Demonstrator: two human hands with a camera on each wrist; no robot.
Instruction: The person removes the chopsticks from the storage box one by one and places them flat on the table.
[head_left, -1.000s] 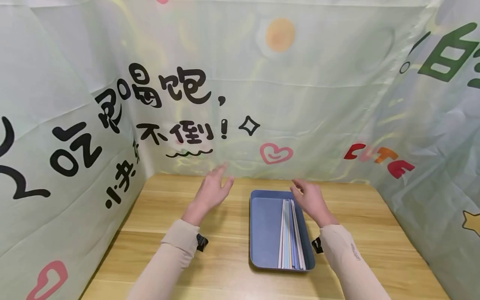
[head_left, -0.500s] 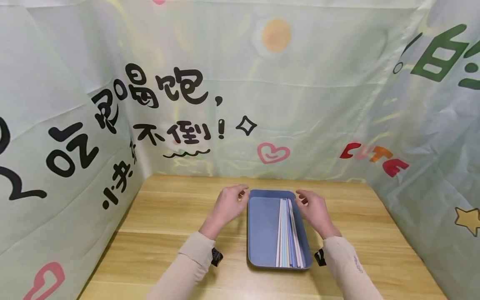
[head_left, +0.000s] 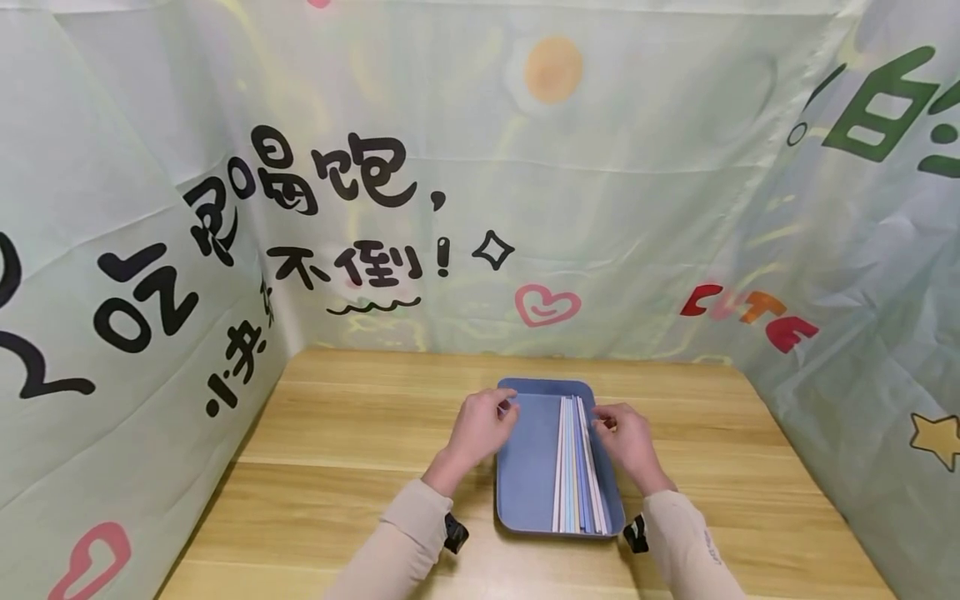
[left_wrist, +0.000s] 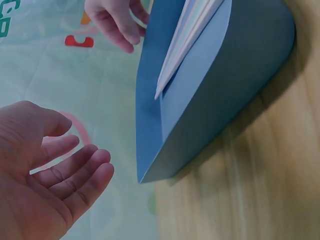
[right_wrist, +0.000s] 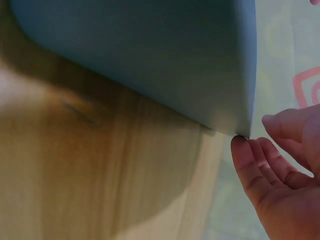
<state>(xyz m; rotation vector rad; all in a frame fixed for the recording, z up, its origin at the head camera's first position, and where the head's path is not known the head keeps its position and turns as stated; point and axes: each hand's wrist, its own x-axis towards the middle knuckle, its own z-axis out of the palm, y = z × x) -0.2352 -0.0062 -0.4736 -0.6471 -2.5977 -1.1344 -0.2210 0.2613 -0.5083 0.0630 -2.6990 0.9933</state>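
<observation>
A shallow blue tray (head_left: 525, 467) sits on the table. Long, thin pastel strips (head_left: 576, 467) lie lengthwise along its right half; their exact kind is unclear. My left hand (head_left: 482, 429) is over the tray's left rim, and in the left wrist view its loosely bent fingers (left_wrist: 80, 175) are apart from the tray with nothing between them. At the tray's right rim is my right hand (head_left: 630, 437). The right wrist view has its fingertips (right_wrist: 242, 150) right by the tray's corner, seemingly touching it, while the thumb stands away from them.
Wooden table planks (head_left: 360, 417) surround the tray. A pale printed cloth (head_left: 637, 208) with writing, a heart and a fried egg hangs behind the table and along both sides. Each wrist carries a black device (head_left: 455, 533).
My left hand has come right and nearer to me, from beyond the tray's left side to its left rim. The right hand has slid nearer to me along the right rim. Tray and strips look unmoved.
</observation>
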